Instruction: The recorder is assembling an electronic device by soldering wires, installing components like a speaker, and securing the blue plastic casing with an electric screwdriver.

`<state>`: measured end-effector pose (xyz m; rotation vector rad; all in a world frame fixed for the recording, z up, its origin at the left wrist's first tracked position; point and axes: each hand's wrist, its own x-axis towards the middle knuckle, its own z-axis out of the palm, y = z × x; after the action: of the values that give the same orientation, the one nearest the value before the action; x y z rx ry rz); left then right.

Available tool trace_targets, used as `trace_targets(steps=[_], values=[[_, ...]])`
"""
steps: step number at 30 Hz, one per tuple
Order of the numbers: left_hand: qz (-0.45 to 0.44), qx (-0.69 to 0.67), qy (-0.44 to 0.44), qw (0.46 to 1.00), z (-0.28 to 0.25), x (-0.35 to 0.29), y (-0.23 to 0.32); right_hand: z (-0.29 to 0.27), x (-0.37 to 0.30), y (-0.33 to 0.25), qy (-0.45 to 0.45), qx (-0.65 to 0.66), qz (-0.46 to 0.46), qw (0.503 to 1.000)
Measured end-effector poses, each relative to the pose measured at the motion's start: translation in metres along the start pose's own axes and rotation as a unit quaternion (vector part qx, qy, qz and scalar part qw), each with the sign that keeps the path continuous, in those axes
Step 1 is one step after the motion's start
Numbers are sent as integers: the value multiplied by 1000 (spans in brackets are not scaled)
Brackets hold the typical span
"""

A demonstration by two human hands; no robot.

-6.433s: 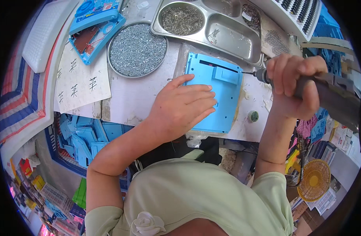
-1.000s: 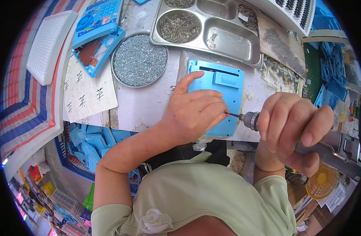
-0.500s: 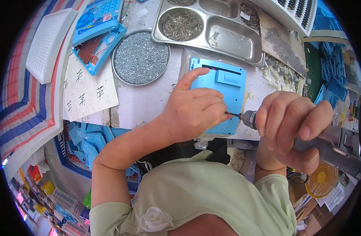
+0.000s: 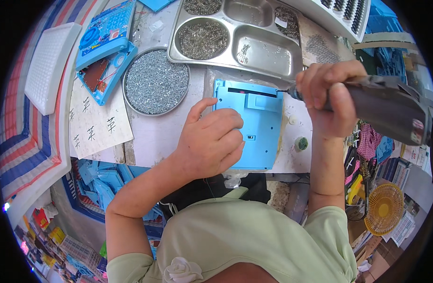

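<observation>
A flat blue plastic case (image 4: 259,144) lies on the white table (image 4: 152,137), its slotted, raised-panel side facing up. The left hand (image 4: 211,144) rests over the left part of the blue case: one finger stretches apart from the rest to the case's far left edge, while the others curl in close together over its surface. Their tips and the thumb are turned under, so I cannot tell whether they pinch anything. The right hand (image 4: 330,96), just beyond the right edge of the blue case, has its fingers clamped around a dark power screwdriver (image 4: 386,111). The driver's thin bit points left and meets the case's far right corner; whether it sits in a hole is too small to tell.

Just beyond the far edge of the blue case stands a steel compartment tray (image 4: 268,49) with small metal parts in it. To the left of the case is a round metal dish (image 4: 188,89) full of silver screws (image 4: 155,82), and farther left lie an opened blue housing (image 4: 105,45) and a paper sheet (image 4: 101,113) with handwriting. Near the case's right side sits a small green lump (image 4: 301,143)
</observation>
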<state>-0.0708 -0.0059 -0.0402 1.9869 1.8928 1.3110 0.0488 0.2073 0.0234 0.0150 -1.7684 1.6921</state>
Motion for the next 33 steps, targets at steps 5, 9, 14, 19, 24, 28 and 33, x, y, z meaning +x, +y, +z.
trace_targets(steps=[5, 9, 14, 19, 24, 28, 33], values=[[-41, 34, -17, 998, 1, -12, 7, 0, -3, 19, 0, -59, 54, 997], [-53, 34, -20, 998, 0, -17, 9, 1, 2, 26, 17, 69, 61, 996], [-63, 24, -7, 998, 2, -19, 5, 9, 20, 2, -34, 68, 34, 997], [-39, 12, 19, 999, 6, -25, 0, 50, 26, 6, -129, 119, 11, 984], [-73, -9, 83, 994, 12, -25, 3, 77, 22, 21, -103, 80, 58, 990], [-82, -6, 85, 993, 14, -30, 5, 80, 18, 32, -116, 21, 60, 991], [-84, -34, 93, 992, 12, -28, 4, 73, 16, 32, -127, -26, 63, 990]])
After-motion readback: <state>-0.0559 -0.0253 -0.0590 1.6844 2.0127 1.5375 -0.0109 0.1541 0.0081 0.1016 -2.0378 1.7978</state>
